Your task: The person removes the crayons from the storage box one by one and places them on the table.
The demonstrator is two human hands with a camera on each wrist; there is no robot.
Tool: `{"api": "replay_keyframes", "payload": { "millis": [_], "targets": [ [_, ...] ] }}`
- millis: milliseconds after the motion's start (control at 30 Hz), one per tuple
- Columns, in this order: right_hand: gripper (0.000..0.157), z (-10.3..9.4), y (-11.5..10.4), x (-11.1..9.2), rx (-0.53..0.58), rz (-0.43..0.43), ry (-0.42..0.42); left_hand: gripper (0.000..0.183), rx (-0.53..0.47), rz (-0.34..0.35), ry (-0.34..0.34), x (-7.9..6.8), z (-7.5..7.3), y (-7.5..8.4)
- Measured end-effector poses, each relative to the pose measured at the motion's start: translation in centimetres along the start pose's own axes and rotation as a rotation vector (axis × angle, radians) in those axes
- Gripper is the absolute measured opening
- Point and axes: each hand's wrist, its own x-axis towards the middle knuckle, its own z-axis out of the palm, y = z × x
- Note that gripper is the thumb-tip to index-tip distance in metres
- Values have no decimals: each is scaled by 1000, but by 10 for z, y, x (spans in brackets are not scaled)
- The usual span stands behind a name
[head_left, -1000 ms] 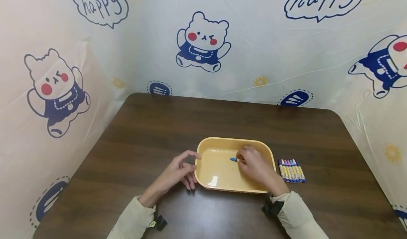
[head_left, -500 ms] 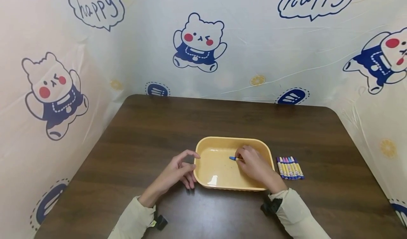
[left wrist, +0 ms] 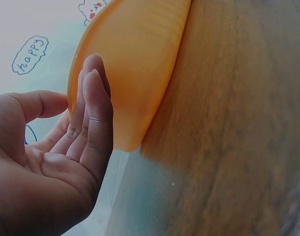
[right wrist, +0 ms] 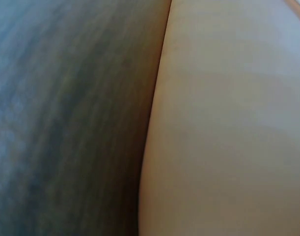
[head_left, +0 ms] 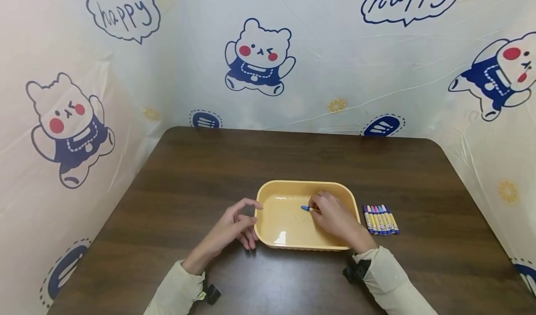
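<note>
A yellow plastic tray (head_left: 289,226) stands on the dark wooden table. Inside it, my right hand (head_left: 332,215) pinches a crayon (head_left: 307,208) whose blue end points left; the fingers hide the rest. At the left end of the tray, my left hand (head_left: 234,224) touches the rim with fingertips. In the left wrist view the left hand (left wrist: 66,152) has its thumb at the tray's rim and other fingers extended beside the tray's outer wall (left wrist: 140,73). The right wrist view shows only the tray's wall (right wrist: 218,118) up close, without the hand.
Just right of the tray, several crayons (head_left: 381,220) with yellow wrappers lie side by side in a row on the table (head_left: 234,161). A printed curtain (head_left: 318,59) with cartoon bears hangs behind and along both sides of the table.
The whole head view has shifted slightly, so tray and crayons appear a little further left. Both hands keep nearly the same place at the tray; the crayon stays in my right hand.
</note>
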Motion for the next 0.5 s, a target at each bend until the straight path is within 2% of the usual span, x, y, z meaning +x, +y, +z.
{"api": "replay_keyframes", "payload": {
  "millis": [300,500],
  "targets": [
    [8,-2,-1,0,1,-4,-2,37,8,-8,6,1,-1,0],
    [7,-5,-3,0,-22,-25,28,35,11,-24,17,0,0,-1]
  ]
}}
